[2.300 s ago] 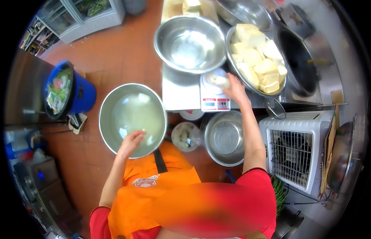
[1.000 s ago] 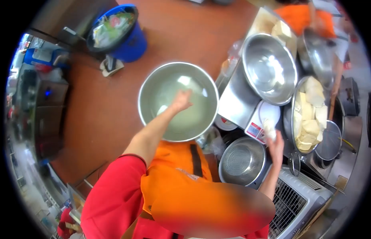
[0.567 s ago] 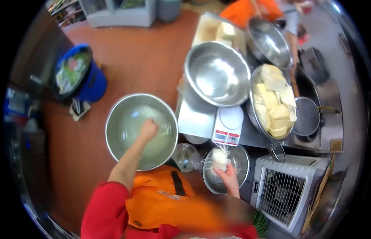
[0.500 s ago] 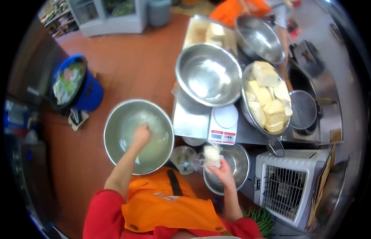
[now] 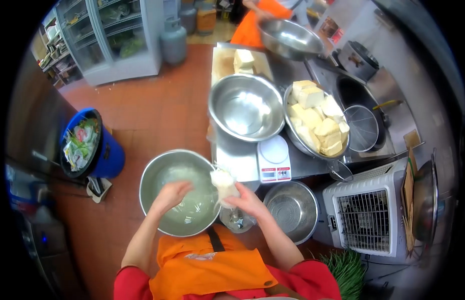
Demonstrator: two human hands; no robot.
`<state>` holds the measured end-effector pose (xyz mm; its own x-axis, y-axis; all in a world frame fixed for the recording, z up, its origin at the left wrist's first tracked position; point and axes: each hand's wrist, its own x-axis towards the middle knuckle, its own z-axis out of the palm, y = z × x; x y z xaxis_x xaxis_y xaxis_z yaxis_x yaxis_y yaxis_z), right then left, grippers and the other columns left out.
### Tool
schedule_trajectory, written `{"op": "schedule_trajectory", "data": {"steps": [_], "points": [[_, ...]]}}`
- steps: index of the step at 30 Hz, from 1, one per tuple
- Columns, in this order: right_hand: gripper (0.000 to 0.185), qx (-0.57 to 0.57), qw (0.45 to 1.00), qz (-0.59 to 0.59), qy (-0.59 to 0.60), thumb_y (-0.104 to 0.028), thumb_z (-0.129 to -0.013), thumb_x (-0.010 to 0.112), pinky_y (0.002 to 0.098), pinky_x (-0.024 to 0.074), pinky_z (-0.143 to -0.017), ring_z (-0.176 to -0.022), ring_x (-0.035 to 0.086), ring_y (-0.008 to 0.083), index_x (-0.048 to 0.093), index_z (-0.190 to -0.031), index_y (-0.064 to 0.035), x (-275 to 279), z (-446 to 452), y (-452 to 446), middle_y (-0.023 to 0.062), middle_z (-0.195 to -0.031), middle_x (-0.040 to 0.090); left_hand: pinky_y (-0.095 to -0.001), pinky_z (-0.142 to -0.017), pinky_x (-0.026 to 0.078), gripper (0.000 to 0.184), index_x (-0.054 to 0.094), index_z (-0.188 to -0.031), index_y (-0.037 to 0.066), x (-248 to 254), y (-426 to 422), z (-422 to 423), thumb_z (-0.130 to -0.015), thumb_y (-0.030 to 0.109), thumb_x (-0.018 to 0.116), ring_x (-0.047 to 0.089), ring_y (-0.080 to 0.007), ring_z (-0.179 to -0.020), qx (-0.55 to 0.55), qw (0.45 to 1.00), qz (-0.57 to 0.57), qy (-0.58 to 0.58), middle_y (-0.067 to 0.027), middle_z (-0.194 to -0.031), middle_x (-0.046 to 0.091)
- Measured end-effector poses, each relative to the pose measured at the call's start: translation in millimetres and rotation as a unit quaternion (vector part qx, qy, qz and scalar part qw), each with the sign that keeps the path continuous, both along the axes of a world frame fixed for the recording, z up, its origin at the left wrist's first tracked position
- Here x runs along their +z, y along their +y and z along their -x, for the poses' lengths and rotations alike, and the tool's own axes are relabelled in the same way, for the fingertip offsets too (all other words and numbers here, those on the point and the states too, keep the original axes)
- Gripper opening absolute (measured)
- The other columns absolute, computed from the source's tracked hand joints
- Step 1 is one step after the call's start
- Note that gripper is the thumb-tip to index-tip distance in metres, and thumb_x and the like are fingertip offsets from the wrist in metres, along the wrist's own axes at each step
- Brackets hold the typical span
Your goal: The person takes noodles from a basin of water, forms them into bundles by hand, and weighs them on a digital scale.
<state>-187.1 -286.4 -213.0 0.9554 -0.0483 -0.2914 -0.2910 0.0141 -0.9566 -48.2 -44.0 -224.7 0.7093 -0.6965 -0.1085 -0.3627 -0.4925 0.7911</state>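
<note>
My right hand [image 5: 246, 201] is closed around a white, stringy bundle [image 5: 224, 186], perhaps in clear plastic; its exact kind is unclear. Held upright, the bundle is by the right rim of a large metal basin [image 5: 144, 186] with cloudy, pale liquid in it. My left hand [image 5: 173, 196] hangs over that basin, its fingers smeared by motion, so their grip does not show. Partly behind the right hand, a clear bowl or bag [image 5: 236, 221] sits low beside the basin. To the right of it stands a perforated metal strainer bowl [image 5: 291, 210].
The steel table holds a shiny metal bowl [image 5: 247, 107], a kitchen scale [image 5: 274, 159] and a bowl of tofu blocks [image 5: 320, 120]. Behind them a co-worker in an orange apron [image 5: 260, 22] handles another metal bowl [image 5: 291, 39]. A blue bin [image 5: 110, 155] stands left, an air cooler [image 5: 367, 212] right.
My right hand has carried the white bundle left, from above the strainer bowl to the basin's rim. My left hand has lifted and its fingers now point right. The head view has shifted.
</note>
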Motion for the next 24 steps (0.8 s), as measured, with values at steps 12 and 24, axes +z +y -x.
{"op": "schedule_trajectory", "data": {"steps": [12, 24], "points": [[0.059, -0.011, 0.962, -0.273, 0.023, -0.014, -0.08, 0.072, 0.0393, 0.0519, -0.09, -0.103, 0.062, 0.0248, 0.044, -0.13, -0.0007, 0, -36, 88, 0.0141, -0.114, 0.062, -0.0314, -0.08, 0.041, 0.024, 0.066, -0.085, 0.007, 21, 59, -37, -0.094, 0.025, 0.053, 0.052, -0.0222, -0.086, -0.109, 0.99, 0.089, -0.024, -0.0093, -0.084, 0.049], [0.045, 0.015, 0.972, -0.221, -0.072, -0.018, -0.088, 0.065, 0.0359, 0.0519, -0.085, -0.099, 0.062, 0.0217, 0.046, -0.124, -0.0011, 64, -57, 97, 0.014, -0.11, 0.062, -0.0237, -0.071, 0.046, 0.022, 0.061, -0.092, 0.006, 30, 73, -35, -0.097, 0.025, 0.052, 0.054, -0.0081, -0.075, -0.078, 0.888, 0.287, 0.351, 0.0015, -0.083, 0.058]]}}
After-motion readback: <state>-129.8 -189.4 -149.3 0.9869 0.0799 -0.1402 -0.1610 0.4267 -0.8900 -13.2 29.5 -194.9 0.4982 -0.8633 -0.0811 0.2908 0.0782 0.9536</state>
